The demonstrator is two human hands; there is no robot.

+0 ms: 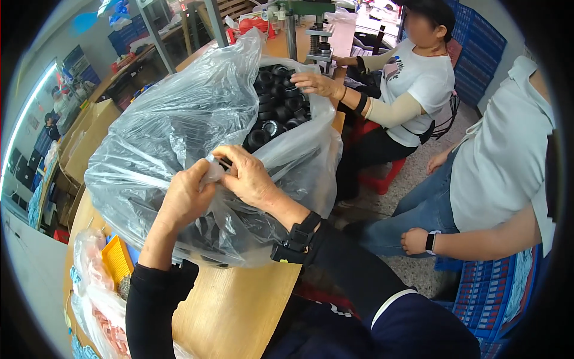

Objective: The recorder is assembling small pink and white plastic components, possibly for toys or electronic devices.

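My left hand (186, 190) is closed on a small, whitish translucent piece (211, 172); its exact kind does not show. My right hand (250, 179) meets it there, thumb and fingers pinched at the same piece. Both hands are over the near part of a large clear plastic bag (161, 113) lying on the wooden table. Through the bag's opening, at its far right, shows a heap of round black parts (278, 105), like small wheels. Clear film covers the rest of the bag's contents.
A seated co-worker's hand (320, 85) reaches over the bag's far right edge, near a green press (320, 45). Another person (496, 167) stands at the right. A yellow tray (116, 260) and a bag of pink parts (110, 326) lie left on the table (233, 305).
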